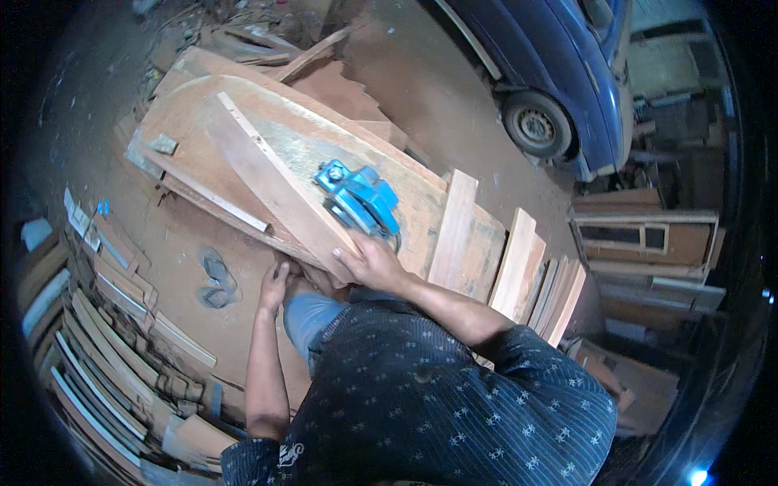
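A long wooden board (271,174) lies slanted over the workbench (190,101), its near end toward my body. My right hand (374,264) is closed round that near end, with the thumb on top. Just beyond the hand, a blue electric planer (361,196) rests on the bench beside the board. My left hand (276,285) is lower, beside my leg and close to the bench's near edge. Its fingers look bunched together, and whatever they may hold is hidden.
A narrow wood strip (215,194) runs along the bench's left edge. Another board (454,231) lies across its right part, near several stacked planks (559,300). Sandals (217,279) lie on the floor, by piled timber (105,356). A blue car (551,73) stands behind.
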Demonstrator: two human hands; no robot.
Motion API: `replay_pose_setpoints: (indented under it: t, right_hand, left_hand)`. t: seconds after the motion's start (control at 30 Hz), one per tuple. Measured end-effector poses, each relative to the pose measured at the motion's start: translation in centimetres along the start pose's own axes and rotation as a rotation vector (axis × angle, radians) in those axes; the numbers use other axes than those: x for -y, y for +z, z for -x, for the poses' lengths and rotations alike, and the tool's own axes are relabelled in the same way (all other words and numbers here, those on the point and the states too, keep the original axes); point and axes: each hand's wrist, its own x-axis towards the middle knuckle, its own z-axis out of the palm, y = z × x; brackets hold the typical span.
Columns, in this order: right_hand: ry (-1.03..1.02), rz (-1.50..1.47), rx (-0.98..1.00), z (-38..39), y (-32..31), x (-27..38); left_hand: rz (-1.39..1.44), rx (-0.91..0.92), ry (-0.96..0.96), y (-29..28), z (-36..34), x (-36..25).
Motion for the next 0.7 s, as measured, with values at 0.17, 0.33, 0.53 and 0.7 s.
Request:
replay_pose_setpoints:
  t: [0.17,0.33,0.53,0.7]
  right_hand:
    - [0.184,-0.22,-0.339,8.2,-3.8,-5.3]
    - [0.327,-0.19,-0.641,15.4,-7.1,-18.1]
    - [0.546,-0.452,-0.688,22.1,-6.5,-25.5]
    - [0.713,-0.019,-0.607,24.0,-2.3,-32.1]
  left_hand:
    - [-0.273,-0.121,-0.135,-2.9,2.8,9.0]
    - [-0.344,-0.228,-0.137,-5.1,5.2,12.2]
    - [-0.317,-0.303,-0.144,-6.6,5.6,16.1]
    - [-0.305,-0.287,-0.199,-5.9,5.0,17.7]
